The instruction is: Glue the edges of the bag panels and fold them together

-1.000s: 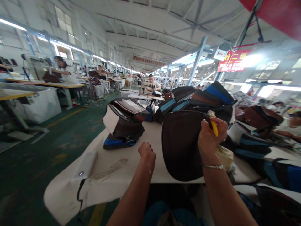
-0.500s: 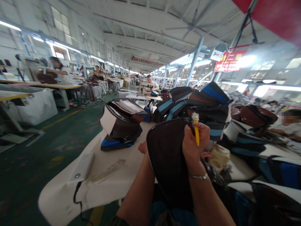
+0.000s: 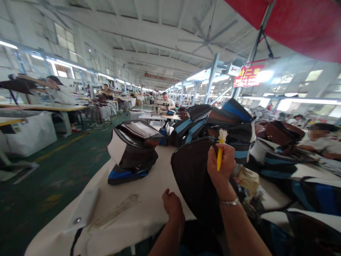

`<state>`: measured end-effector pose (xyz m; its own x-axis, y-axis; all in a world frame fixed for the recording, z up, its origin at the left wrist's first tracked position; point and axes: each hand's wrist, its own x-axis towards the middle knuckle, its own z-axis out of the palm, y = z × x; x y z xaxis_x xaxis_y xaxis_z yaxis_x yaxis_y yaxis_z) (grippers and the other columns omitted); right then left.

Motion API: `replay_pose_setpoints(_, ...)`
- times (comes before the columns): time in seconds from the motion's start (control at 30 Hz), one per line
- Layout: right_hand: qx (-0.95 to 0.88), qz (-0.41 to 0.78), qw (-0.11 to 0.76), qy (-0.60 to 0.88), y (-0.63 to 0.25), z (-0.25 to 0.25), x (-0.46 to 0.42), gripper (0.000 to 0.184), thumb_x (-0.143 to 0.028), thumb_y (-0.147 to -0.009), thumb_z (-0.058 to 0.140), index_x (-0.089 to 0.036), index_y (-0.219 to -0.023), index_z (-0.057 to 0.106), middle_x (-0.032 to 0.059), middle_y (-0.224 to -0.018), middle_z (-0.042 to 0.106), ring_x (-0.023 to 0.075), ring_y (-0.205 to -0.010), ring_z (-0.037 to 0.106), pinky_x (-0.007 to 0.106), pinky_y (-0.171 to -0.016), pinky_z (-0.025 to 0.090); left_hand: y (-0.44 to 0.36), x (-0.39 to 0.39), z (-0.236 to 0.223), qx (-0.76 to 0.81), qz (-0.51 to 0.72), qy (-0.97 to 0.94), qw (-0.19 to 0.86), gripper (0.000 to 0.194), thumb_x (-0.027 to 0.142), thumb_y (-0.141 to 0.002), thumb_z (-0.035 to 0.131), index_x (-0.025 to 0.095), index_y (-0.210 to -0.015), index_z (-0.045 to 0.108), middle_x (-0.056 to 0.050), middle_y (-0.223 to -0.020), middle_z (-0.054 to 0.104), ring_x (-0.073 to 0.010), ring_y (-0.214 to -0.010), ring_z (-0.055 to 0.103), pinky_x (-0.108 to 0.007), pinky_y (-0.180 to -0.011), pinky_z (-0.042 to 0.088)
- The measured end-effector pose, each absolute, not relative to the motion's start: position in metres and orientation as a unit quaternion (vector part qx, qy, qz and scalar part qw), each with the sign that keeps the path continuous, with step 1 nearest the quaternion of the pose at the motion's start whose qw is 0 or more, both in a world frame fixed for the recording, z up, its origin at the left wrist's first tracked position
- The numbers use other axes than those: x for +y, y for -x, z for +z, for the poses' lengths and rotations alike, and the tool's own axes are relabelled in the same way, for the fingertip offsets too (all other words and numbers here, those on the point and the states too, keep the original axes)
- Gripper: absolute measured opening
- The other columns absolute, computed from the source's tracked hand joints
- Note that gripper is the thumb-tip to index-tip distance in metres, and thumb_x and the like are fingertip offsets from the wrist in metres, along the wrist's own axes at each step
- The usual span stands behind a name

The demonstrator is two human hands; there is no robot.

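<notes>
Gripping yellow-handled, pale-bristled brush (image 3: 220, 158), right hand (image 3: 226, 164) touched dark brown, rounded panel (image 3: 194, 170); left hand (image 3: 172, 204) curled near off-white tabletop (image 3: 146, 192), could not tell whether closed.

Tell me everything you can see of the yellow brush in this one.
The brush has a slim yellow handle, plastic by its look, topped by a tuft of pale, frayed bristles. It stands nearly upright, bristles up, its top leaning slightly to the right of the picture. The right hand holds it, with the handle's lower end in plain view, beside the upper right edge of a dark panel. I can't make out anything touching the bristles.
</notes>
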<state>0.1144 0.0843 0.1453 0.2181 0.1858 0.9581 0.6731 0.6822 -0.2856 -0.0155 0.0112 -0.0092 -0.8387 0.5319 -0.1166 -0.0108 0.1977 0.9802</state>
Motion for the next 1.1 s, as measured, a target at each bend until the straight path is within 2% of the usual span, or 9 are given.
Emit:
replay_pose_setpoints(0.13,-0.625,-0.184,0.669,0.357,-0.146,0.136,0.081,0.018,-0.03,-0.086,0.064,-0.018,-0.098,0.056,0.0036,-0.087,0.06,0.0189,-0.078,0.062,0.029,-0.071,0.05,0.055,-0.018,0.02,0.723,0.643,-0.182,0.173,0.046,0.042,-0.096,0.035,0.016,-0.133,0.046,-0.012,-0.115,0.06,-0.0228,-0.101,0.062,-0.039,-0.087,0.049)
replay_pose_setpoints(0.2,-0.648,-0.182,0.653,0.348,-0.153,0.127,0.075,0.019,-0.031,-0.086,0.065,-0.019,-0.098,0.056,0.0036,-0.087,0.061,0.0191,-0.078,0.063,0.029,-0.07,0.051,0.068,-0.03,0.051,0.689,0.649,-0.292,0.137,0.051,0.052,-0.09,0.044,0.022,-0.132,0.049,-0.008,-0.121,0.058,-0.0224,-0.109,0.058,-0.037,-0.094,0.046)
replay_pose_setpoints(0.27,-0.676,-0.18,0.638,0.323,-0.152,0.116,0.067,0.019,-0.03,-0.086,0.065,-0.019,-0.098,0.055,0.0036,-0.087,0.061,0.0192,-0.077,0.064,0.029,-0.069,0.053,0.067,-0.038,0.082,0.651,0.571,-0.493,0.082,0.058,0.054,-0.078,0.062,0.024,-0.127,0.053,-0.008,-0.122,0.058,-0.0261,-0.111,0.056,-0.04,-0.097,0.044)
replay_pose_setpoints(0.4,-0.732,-0.156,0.615,0.25,-0.138,0.092,0.053,0.016,-0.024,-0.086,0.061,-0.021,-0.1,0.053,0.0034,-0.086,0.064,0.0211,-0.08,0.067,0.033,-0.073,0.057,0.043,-0.038,0.108,0.674,0.355,-0.64,0.1,0.052,0.048,-0.061,0.078,0.026,-0.106,0.063,-0.007,-0.107,0.065,-0.029,-0.093,0.062,-0.038,-0.079,0.046)
replay_pose_setpoints(0.53,-0.763,-0.092,0.601,0.218,-0.131,0.075,0.052,0.021,-0.015,-0.085,0.059,-0.021,-0.104,0.052,0.0023,-0.084,0.064,0.0192,-0.077,0.068,0.031,-0.07,0.058,0.03,-0.027,0.097,0.694,0.353,-0.602,0.175,0.014,0.038,-0.074,0.066,0.025,-0.076,0.061,-0.002,-0.08,0.067,-0.0226,-0.075,0.062,-0.032,-0.065,0.041)
replay_pose_setpoints(0.67,-0.753,-0.095,0.608,0.233,-0.132,0.079,0.063,0.018,-0.018,-0.088,0.059,-0.021,-0.105,0.054,0.0034,-0.088,0.066,0.0204,-0.083,0.068,0.033,-0.074,0.058,0.033,-0.026,0.102,0.659,0.447,-0.567,0.212,0.026,0.041,-0.082,0.054,0.024,-0.062,0.053,0.0,-0.064,0.06,-0.0181,-0.063,0.056,-0.028,-0.058,0.039)
replay_pose_setpoints(0.8,-0.693,-0.093,0.663,0.269,-0.15,0.096,0.068,0.018,-0.021,-0.09,0.059,-0.021,-0.107,0.054,0.0056,-0.097,0.07,0.0235,-0.099,0.066,0.039,-0.083,0.056,0.044,-0.019,0.126,0.672,0.491,-0.538,0.136,0.03,0.05,-0.083,0.054,0.025,-0.068,0.06,0.001,-0.065,0.062,-0.0183,-0.064,0.057,-0.028,-0.06,0.041)
replay_pose_setpoints(0.93,-0.645,-0.043,0.699,0.305,-0.188,0.089,0.062,0.019,-0.025,-0.089,0.06,-0.021,-0.106,0.055,0.0063,-0.093,0.071,0.0257,-0.096,0.067,0.043,-0.084,0.054,0.054,0.023,0.136,0.686,0.537,-0.491,-0.011,0.031,0.051,-0.086,0.053,0.024,-0.075,0.06,0.001,-0.066,0.06,-0.0186,-0.065,0.058,-0.028,-0.064,0.043)
replay_pose_setpoints(1.1,-0.653,-0.055,0.663,0.361,-0.229,0.052,0.048,0.022,-0.026,-0.087,0.063,-0.023,-0.108,0.057,0.006,-0.088,0.072,0.026,-0.092,0.069,0.039,-0.08,0.056,0.039,0.115,0.083,0.691,0.518,-0.492,-0.11,0.031,0.044,-0.096,0.04,0.02,-0.087,0.057,-0.008,-0.086,0.064,-0.024,-0.087,0.062,-0.034,-0.079,0.046)
